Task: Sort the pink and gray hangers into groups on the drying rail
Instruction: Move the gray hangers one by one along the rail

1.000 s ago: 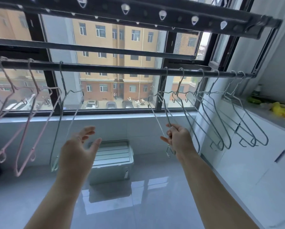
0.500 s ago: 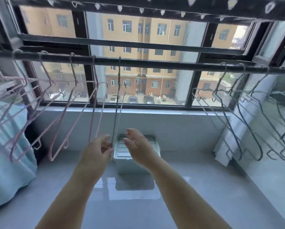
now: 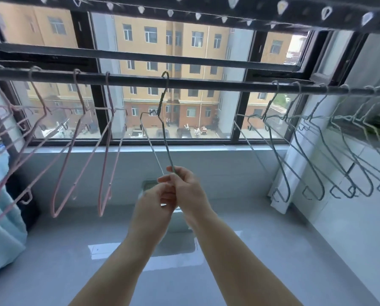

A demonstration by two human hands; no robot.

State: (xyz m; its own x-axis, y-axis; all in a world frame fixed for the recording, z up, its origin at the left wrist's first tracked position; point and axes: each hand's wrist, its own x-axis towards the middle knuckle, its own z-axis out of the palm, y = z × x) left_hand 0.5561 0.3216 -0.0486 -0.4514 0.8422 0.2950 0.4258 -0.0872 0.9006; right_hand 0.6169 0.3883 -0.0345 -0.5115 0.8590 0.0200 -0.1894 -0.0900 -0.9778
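A dark drying rail (image 3: 206,83) runs across the window. Several pink hangers (image 3: 74,155) hang on its left part. Several gray hangers (image 3: 312,155) hang bunched on its right part. One lone gray hanger (image 3: 162,111) is hooked at the rail's middle, its hook lifted slightly above the bar. My right hand (image 3: 186,191) grips this hanger's lower wires. My left hand (image 3: 156,204) is closed around the same hanger's bottom, just below and touching my right hand.
A white lidded bin (image 3: 149,186) sits on the tiled floor under the window, mostly hidden by my hands. Light blue cloth (image 3: 1,217) hangs at the left. A white cabinet (image 3: 350,195) and counter stand on the right. A second perforated rail (image 3: 206,12) runs overhead.
The view shifted left from the gray group to the middle. My hands came together on the lone gray hanger, which has moved right, away from the pink ones.
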